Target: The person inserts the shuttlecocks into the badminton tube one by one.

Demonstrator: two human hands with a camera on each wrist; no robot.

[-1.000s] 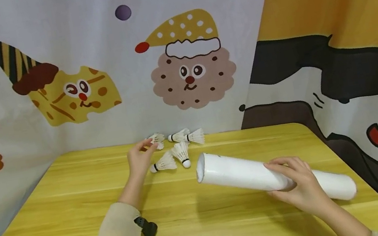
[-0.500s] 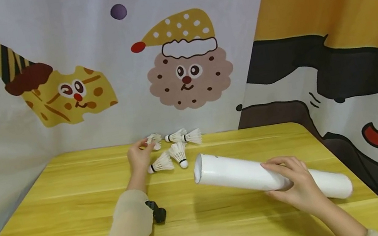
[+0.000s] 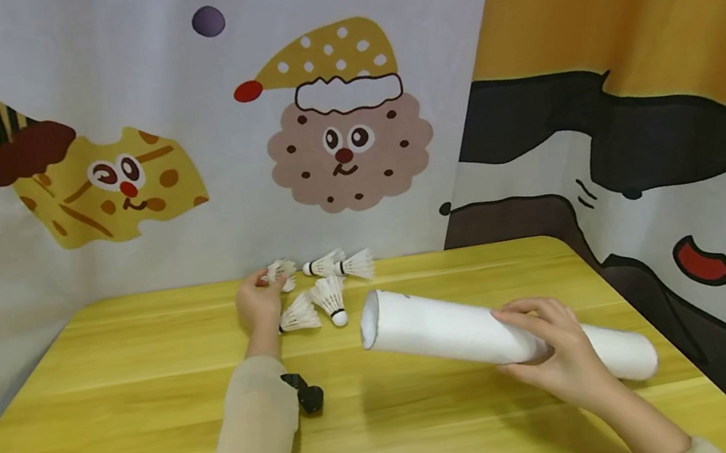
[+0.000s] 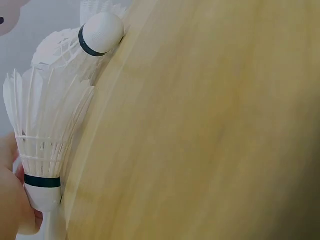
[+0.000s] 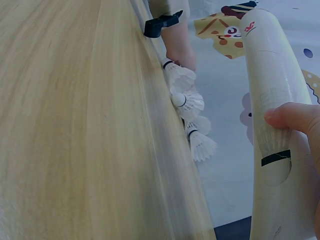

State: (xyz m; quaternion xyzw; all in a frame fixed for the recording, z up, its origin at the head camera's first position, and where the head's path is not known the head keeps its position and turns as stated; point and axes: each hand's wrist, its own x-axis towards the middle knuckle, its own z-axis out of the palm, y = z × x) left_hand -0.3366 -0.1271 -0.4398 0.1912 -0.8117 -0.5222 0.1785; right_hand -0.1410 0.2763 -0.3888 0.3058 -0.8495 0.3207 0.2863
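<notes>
At the far edge of the table, my left hand (image 3: 258, 303) has its thumb and fingers curled at a white feather shuttlecock (image 3: 283, 271), which it appears to pinch; the fingers partly hide it. Close to that hand lies another shuttlecock (image 4: 42, 150), with a dark band round its white cork. A third shuttlecock (image 3: 330, 299) lies beside it, cork toward me. My right hand (image 3: 559, 346) grips a long white shuttlecock tube (image 3: 439, 324) around its middle. The tube's open end is raised and points left; a printed shuttlecock shows on its side in the right wrist view.
Two more shuttlecocks, one (image 3: 318, 268) partly behind the other (image 3: 358, 264), lie at the back edge. The wooden table (image 3: 150, 426) meets a cartoon-printed curtain (image 3: 156, 44). A black wrist camera (image 3: 309, 396) sits on the left sleeve.
My left hand has moved in closer around the far shuttlecock, its forearm swinging right. The right hand keeps its hold on the tube. The head view has shifted slightly to the right.
</notes>
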